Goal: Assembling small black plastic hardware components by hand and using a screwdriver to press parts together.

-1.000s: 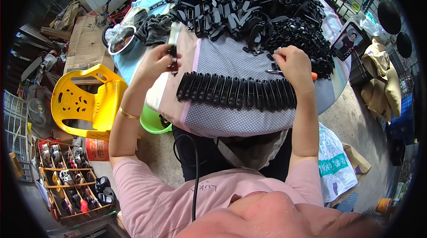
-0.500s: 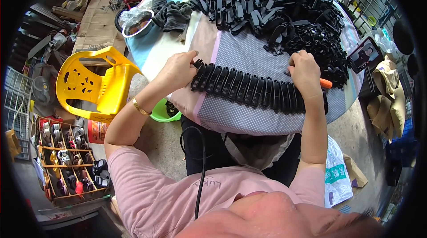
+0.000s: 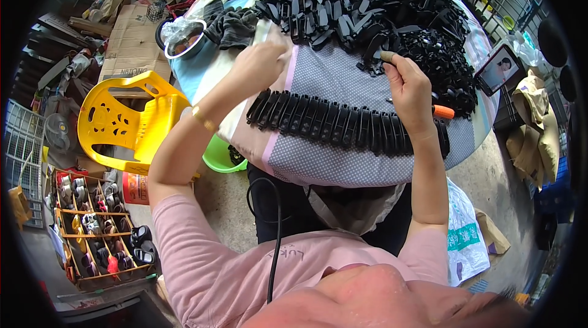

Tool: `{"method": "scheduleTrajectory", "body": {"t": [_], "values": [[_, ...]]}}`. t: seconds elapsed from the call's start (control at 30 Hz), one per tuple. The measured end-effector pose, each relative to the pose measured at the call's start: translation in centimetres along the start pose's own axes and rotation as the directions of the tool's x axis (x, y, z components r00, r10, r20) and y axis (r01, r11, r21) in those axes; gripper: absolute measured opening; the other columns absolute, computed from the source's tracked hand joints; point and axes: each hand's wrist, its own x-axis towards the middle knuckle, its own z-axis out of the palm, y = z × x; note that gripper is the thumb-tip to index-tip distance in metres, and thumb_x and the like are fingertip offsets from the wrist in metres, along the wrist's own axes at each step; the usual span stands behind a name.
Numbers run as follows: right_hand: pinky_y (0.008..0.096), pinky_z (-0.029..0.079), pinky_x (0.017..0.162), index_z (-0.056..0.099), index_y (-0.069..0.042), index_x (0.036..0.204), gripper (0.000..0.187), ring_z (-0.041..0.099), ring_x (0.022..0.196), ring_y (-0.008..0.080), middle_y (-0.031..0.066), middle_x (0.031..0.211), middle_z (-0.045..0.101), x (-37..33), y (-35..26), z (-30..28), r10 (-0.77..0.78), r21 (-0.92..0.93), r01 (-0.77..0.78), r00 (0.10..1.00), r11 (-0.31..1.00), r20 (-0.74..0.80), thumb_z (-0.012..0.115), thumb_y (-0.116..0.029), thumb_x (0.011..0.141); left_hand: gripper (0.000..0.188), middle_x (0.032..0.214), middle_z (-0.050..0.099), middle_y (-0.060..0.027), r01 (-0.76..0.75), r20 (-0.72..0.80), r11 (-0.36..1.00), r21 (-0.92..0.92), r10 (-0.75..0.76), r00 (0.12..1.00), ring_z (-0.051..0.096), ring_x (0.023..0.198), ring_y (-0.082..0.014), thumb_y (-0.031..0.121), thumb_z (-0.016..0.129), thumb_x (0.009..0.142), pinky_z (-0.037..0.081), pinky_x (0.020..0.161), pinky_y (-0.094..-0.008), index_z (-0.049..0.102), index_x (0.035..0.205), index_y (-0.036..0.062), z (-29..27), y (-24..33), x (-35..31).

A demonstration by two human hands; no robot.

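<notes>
Moved both hands off the ends of the clip row (image 3: pixel 346 127) and up to the black pile (image 3: pixel 373 12): left hand (image 3: pixel 260 64) blurred, curled at the pile's near edge, grip unclear; right hand (image 3: pixel 407 86) pinching something small at the pile's edge. Looks like fetching more pieces. Row lying across the grey cloth on the worktop (image 3: pixel 367 169), clips side by side, orange tool (image 3: pixel 444 112) by its right end.

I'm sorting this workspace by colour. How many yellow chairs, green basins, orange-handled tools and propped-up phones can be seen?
yellow chair: 1
green basin: 1
orange-handled tool: 1
propped-up phone: 1
Total: 4
</notes>
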Motion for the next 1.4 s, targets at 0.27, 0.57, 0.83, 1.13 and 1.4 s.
{"method": "scheduleTrajectory", "body": {"t": [0.27,0.57,0.83,1.13,1.4], "values": [[0.0229,0.046,0.053,0.061,0.002,0.095,0.018,0.057,0.056,0.0114,0.0062,0.067,0.060,-0.5,-0.2,0.7,0.127,0.023,-0.128,0.992,0.992,0.017,0.066,-0.006,0.079,0.020,0.087,0.061,-0.0194,-0.024,-0.187,0.989,0.147,0.052,0.981,0.060,0.088,-0.0324,0.015,0.058,0.075,0.050,0.074,-0.0388,0.064,0.085,-0.0018,6.1,2.9,9.0],[0.0201,0.048,0.059,0.063,0.003,0.088,0.011,0.060,0.065,0.0102,0.0073,0.075,0.063,-0.2,-0.9,-0.4,0.068,0.176,-0.048,0.992,0.983,-0.110,0.065,0.000,0.079,0.026,0.094,0.063,-0.0152,0.085,-0.015,0.821,-0.565,-0.113,0.994,0.062,0.084,-0.0209,0.009,0.061,0.078,0.050,0.072,-0.0292,0.060,0.102,-0.0024,4.1,3.8,7.7],[0.0203,0.047,0.055,0.062,0.002,0.083,0.012,0.057,0.061,0.0094,0.0066,0.076,0.062,-0.6,-2.5,-0.2,-0.021,0.292,0.067,0.987,0.954,-0.157,0.067,0.004,0.073,0.036,0.098,0.062,-0.0084,0.297,0.254,-0.271,-0.916,0.181,0.950,0.061,0.093,-0.0164,0.007,0.058,0.086,0.052,0.075,-0.0265,0.048,0.120,0.0040,4.0,8.3,-0.5],[0.0225,0.049,0.057,0.060,0.001,0.081,0.011,0.060,0.063,0.0142,0.0100,0.079,0.063,-0.9,-2.5,0.0,-0.119,0.248,0.163,0.976,0.955,-0.182,0.067,0.002,0.073,0.036,0.095,0.061,-0.0054,0.327,0.283,-0.421,-0.846,0.165,0.945,0.060,0.083,-0.0130,0.005,0.054,0.087,0.051,0.070,-0.0263,0.047,0.123,0.0056,4.2,9.5,-1.2],[0.0276,0.051,0.064,0.056,-0.002,0.089,0.012,0.066,0.072,0.0195,0.0092,0.081,0.065,-1.3,-2.0,0.6,-0.116,0.277,0.114,0.993,0.954,-0.012,0.064,-0.004,0.080,0.037,0.099,0.056,-0.0080,0.262,0.251,-0.406,-0.875,0.081,0.964,0.059,0.086,-0.0150,0.002,0.047,0.084,0.051,0.074,-0.0288,0.046,0.121,0.0035,3.3,10.0,-1.3]]}}
